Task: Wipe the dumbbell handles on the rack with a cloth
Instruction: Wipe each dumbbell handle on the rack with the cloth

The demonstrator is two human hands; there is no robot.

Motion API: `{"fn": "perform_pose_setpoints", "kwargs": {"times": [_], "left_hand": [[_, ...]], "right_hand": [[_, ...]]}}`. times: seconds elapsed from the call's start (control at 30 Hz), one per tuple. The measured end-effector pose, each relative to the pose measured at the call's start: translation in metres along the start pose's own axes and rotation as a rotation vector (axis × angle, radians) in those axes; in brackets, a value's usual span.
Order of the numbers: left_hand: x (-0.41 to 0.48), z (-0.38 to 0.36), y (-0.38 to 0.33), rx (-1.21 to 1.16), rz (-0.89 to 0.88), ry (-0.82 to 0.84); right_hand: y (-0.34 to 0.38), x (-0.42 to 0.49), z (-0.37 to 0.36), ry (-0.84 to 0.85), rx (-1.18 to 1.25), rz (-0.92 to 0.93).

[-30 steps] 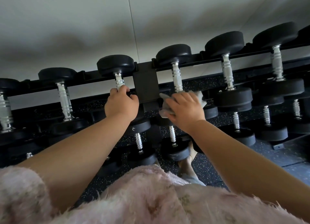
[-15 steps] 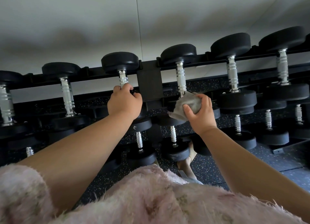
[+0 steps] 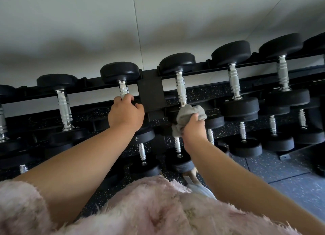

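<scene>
On the top rail of the rack (image 3: pixel 204 67), your working handle (image 3: pixel 181 88) has the black bracket (image 3: pixel 151 94) close on its left and the next dumbbell (image 3: pixel 241 109) close on its right. Bare chrome runs free above the cloth up to the far head. Lower dumbbells (image 3: pixel 246 146) crowd beneath your forearms, and speckled floor (image 3: pixel 281 173) lies open to the right.

Your right grip (image 3: pixel 194 129) is closed on the bunched grey cloth (image 3: pixel 186 115), which touches that handle's near end. Your left grip (image 3: pixel 125 114) is curled round the neighbouring handle (image 3: pixel 123 90), left of the bracket. The handles are ringed bright silver between round black heads.
</scene>
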State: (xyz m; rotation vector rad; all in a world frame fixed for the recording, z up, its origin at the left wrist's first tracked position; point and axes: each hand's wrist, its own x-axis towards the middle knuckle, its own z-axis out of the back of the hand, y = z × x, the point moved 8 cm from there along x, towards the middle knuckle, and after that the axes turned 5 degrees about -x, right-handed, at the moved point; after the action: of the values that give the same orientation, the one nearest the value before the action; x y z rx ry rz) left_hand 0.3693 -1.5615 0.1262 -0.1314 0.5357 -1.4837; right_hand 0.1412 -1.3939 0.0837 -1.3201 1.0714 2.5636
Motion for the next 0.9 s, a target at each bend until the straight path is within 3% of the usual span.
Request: {"fn": "perform_pose_setpoints", "kwargs": {"times": [0.2, 0.4, 0.6, 0.9], "left_hand": [[-0.001, 0.001, 0.001, 0.000, 0.014, 0.008], [-0.001, 0.001, 0.001, 0.025, 0.013, 0.001], [-0.001, 0.000, -0.001, 0.030, 0.014, -0.001], [-0.001, 0.000, 0.000, 0.036, 0.022, 0.013]], "right_hand": [[0.018, 0.011, 0.003, 0.022, 0.055, -0.190], [0.028, 0.014, 0.001, -0.029, 0.052, -0.109], [-0.001, -0.023, -0.039, 0.031, 0.178, -0.346], [0.002, -0.006, -0.030, 0.210, 0.286, -0.276]]}}
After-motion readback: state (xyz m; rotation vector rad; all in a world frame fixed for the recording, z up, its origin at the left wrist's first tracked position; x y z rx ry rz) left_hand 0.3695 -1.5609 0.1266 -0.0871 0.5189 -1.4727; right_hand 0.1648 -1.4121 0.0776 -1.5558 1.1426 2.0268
